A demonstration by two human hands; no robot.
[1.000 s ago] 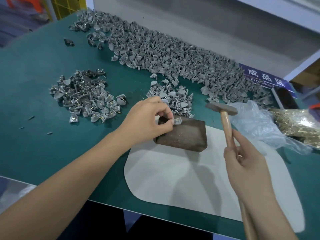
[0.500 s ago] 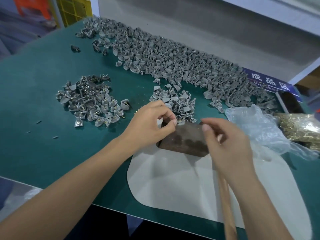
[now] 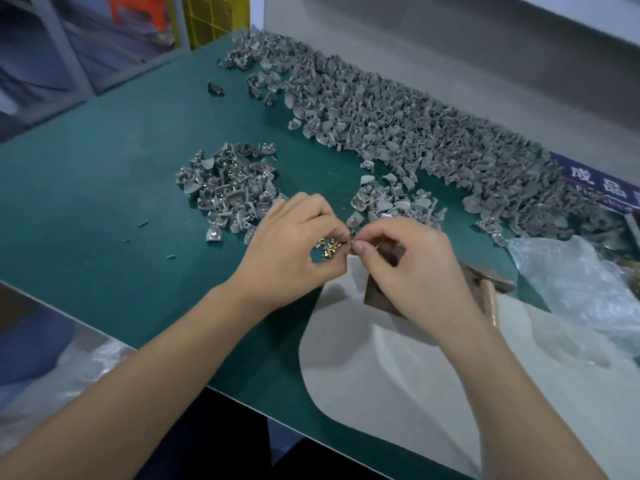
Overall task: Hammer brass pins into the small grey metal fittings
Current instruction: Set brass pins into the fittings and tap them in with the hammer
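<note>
Left hand point(image 3: 294, 247) and right hand point(image 3: 412, 265) meet fingertip to fingertip, pinching something small, probably a fitting; loose brass pins point(image 3: 327, 245) lie just under the left grip.

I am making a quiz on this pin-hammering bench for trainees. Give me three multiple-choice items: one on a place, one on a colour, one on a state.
1. Where does the hammer lie?
A. right of the block
B. on the far pile
C. in the left hand

2. What colour is the bench mat?
A. red
B. green
C. yellow

3. What is the right hand doing?
A. swinging the hammer
B. lying flat
C. pinching something small

Answers:
1 A, its head shows beside the dark block.
2 B, the mat is teal green.
3 C, its fingertips meet the left hand.
</note>
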